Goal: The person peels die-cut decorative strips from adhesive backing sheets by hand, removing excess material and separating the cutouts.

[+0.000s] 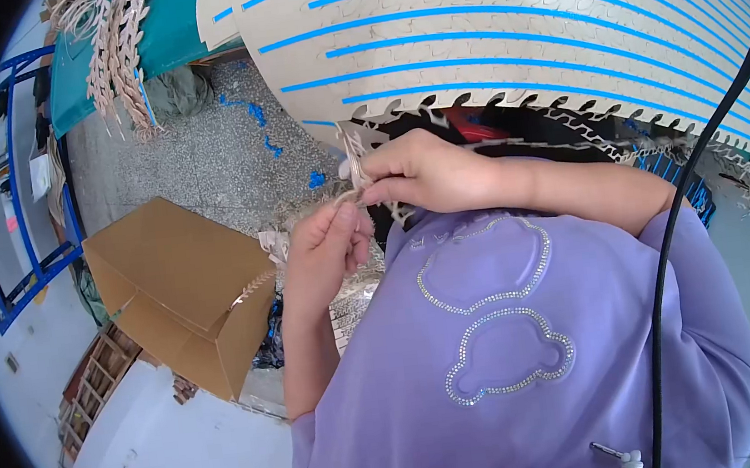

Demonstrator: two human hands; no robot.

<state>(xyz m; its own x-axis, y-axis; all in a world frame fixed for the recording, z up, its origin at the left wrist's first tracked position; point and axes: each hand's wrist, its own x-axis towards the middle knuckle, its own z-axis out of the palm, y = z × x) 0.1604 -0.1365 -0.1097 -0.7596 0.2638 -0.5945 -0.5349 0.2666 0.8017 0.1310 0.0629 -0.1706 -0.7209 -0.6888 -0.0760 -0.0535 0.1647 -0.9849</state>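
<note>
My left hand [328, 243] is closed, thumb and fingers pinching a thin, pale beige strip [348, 197]. Right beside it, my right hand [428, 172] grips the same material between thumb and fingers. A bundle of pale cut strips [352, 149] stands up past the right fingertips. The fingertips hide where the pieces meet. Above my hands spreads a large cream sheet [480, 17] with blue stripes and wavy cut lines; its near edge is jagged. Another leaf-shaped strip [255, 288] hangs near my left wrist, over the cardboard box.
An open cardboard box [173, 273] stands on the left. Leaf-shaped strips [114, 56] hang over a green surface [174, 22] at upper left. Blue scraps [257, 114] lie on the speckled floor [175, 154]. A blue metal rack [19, 198] is far left; a black cable [669, 249] crosses the right.
</note>
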